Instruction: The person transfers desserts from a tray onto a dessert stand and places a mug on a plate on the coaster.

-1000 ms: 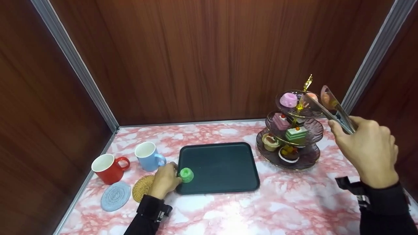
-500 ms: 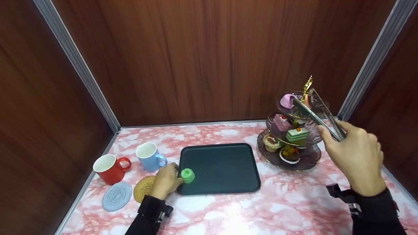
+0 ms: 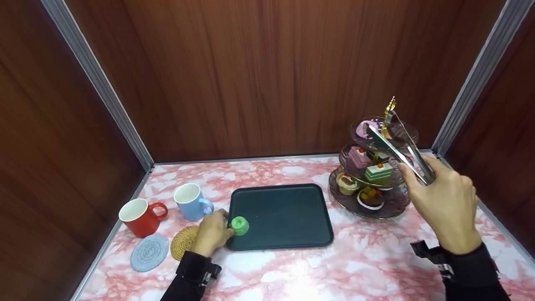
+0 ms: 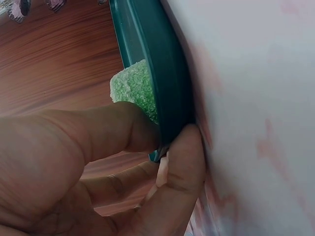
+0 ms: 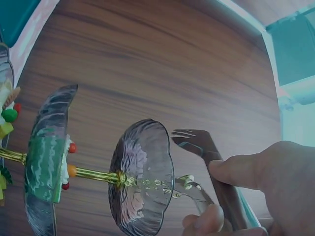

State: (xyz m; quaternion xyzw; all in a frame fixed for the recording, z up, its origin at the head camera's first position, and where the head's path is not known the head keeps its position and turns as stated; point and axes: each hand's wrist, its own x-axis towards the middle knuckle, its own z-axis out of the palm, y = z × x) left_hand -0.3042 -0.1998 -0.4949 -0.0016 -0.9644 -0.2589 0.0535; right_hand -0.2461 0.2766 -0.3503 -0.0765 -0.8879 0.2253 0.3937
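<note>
At the left edge of the dark green tray (image 3: 288, 217), my left hand (image 3: 212, 232) pinches the rim between thumb and fingers. A small green cake (image 3: 239, 225) sits on the tray right beside the thumb; the left wrist view shows the cake's grainy surface (image 4: 130, 86). My right hand (image 3: 445, 205) grips metal tongs (image 3: 418, 167), their arms apart, over the top tier of a three-tier cake stand (image 3: 395, 205). One tong tip overlaps the pink cake (image 3: 363, 129) on that tier in the head view; whether they touch, I cannot tell. The tongs partly hide an orange cake behind them.
Green and pink cake slices (image 3: 379, 172) are on the middle tier, tarts (image 3: 370, 197) on the bottom one. Left of the tray stand a blue mug (image 3: 189, 205) and a red mug (image 3: 140, 219), with a grey coaster (image 3: 149, 253) and a woven coaster (image 3: 182, 242) in front.
My right hand has moved left with the tongs, from the stand's right side to over its top tier near the pink cake. The left hand stays at the tray's rim.
</note>
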